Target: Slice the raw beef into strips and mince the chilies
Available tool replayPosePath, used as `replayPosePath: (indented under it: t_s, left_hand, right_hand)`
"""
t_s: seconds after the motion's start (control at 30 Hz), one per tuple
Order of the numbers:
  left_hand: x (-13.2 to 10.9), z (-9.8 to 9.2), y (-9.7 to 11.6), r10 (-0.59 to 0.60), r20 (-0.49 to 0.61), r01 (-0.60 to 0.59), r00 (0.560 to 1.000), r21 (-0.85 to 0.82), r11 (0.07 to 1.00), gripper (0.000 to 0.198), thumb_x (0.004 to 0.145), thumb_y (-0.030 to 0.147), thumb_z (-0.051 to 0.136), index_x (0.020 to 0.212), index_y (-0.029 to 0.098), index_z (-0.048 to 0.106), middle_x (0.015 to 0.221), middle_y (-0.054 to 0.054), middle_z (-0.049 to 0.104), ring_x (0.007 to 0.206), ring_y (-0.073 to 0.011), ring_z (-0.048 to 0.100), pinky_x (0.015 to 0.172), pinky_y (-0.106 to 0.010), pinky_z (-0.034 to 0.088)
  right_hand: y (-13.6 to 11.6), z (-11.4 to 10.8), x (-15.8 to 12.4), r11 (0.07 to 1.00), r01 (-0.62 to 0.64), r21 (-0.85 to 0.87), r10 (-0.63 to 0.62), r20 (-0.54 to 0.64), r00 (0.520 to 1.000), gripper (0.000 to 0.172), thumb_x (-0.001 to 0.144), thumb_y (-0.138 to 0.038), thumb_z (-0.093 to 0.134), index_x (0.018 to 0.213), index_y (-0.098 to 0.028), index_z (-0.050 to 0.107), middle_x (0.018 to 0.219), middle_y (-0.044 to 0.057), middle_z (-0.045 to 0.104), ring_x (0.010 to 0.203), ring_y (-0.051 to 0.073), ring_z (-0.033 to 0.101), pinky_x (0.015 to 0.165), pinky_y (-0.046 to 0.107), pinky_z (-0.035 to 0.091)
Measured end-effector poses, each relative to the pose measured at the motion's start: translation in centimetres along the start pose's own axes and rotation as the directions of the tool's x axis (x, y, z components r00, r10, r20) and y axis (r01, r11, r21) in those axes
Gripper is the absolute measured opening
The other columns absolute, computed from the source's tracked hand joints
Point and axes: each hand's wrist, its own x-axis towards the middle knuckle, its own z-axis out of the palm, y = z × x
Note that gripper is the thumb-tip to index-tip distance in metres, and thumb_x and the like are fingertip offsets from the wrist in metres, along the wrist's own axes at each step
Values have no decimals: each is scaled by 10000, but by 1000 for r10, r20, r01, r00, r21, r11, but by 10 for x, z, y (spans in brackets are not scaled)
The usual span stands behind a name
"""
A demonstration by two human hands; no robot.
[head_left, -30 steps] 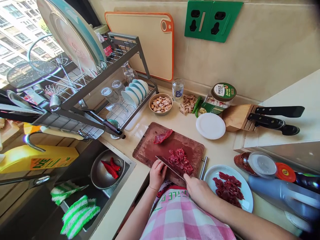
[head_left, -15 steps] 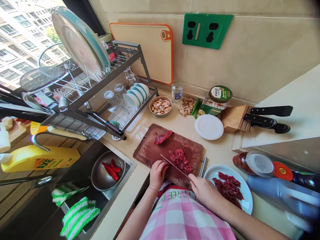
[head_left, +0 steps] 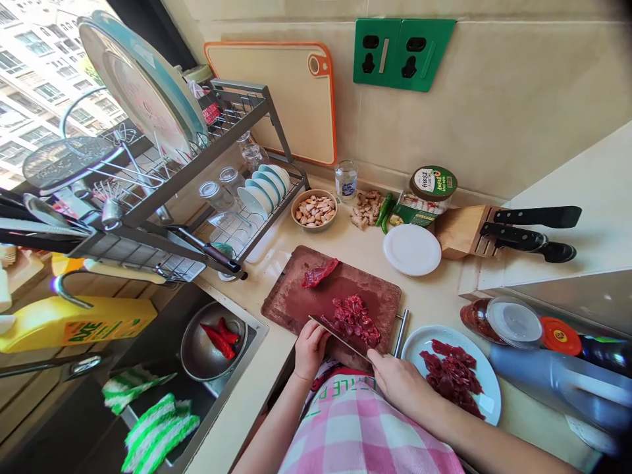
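Observation:
A brown cutting board (head_left: 285, 296) lies in front of me, its near edge partly hidden by my apron. My right hand (head_left: 402, 382) grips a kitchen knife (head_left: 340, 339) by the handle, the blade slanting up and left across the board's near part. Curled fingers of my left hand (head_left: 311, 349) press at the blade's tip end, on a piece of raw meat mostly hidden by the fingers and blade. Beyond the blade is a heap of sliced raw meat (head_left: 356, 316). A larger raw meat chunk (head_left: 320, 272) lies farther back on the board.
On the right a plate (head_left: 412, 339) holds more sliced meat, near several bottles and jars. Behind stand a garlic bowl (head_left: 315, 227), ginger (head_left: 366, 209), a white dish (head_left: 412, 250) and a knife block (head_left: 461, 230). Left are a dish rack (head_left: 197, 168) and a sink (head_left: 162, 316).
The knife's blade and my right hand have shifted slightly left and toward me. My left hand stays near the tip end with its fingers curled. The camera view has shifted slightly.

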Motion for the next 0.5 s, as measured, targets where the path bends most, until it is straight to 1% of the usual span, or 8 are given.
replayPosePath:
  t_s: [0.07,0.2,0.27,0.4,0.5]
  left_hand:
    - [1,0,0,-8,-3,8,1000,-2,1000,158,840,202,484,918,203,622,978,-58,617,948,-179,570,800,-335,504]
    - [4,-2,1,-48,-8,48,999,-16,999,155,842,212,482,898,206,626,956,-54,621,910,-174,582,782,-332,512]
    - [5,-3,2,-49,-1,49,999,-27,998,151,842,218,484,889,206,627,946,-50,622,892,-168,586,780,-326,513]
    - [5,-4,3,-47,2,47,999,-33,998,144,839,219,493,882,203,629,943,-47,624,897,-165,581,796,-320,506]
    - [5,-3,3,-65,8,66,998,-44,997,146,839,222,494,889,202,629,958,-50,619,907,-166,579,803,-320,504]
  right_hand:
    - [-2,0,3,1000,-8,-8,8,8,1000,233,844,-128,322,950,-214,512,788,53,667,696,179,645,488,238,249]
    - [-11,1,14,999,-16,-29,15,-30,999,230,851,-124,319,951,-209,508,817,67,667,711,189,648,494,237,277]
    - [-12,3,16,999,-16,-30,14,-37,999,222,854,-134,324,954,-209,507,810,65,666,709,185,646,500,232,293]
    - [-5,9,7,1000,-14,-8,14,-11,1000,237,858,-141,312,970,-212,509,800,54,667,689,176,643,502,226,314]
    - [-12,11,14,999,-39,-5,39,2,999,244,856,-137,312,987,-208,506,797,60,671,696,183,647,512,229,330]
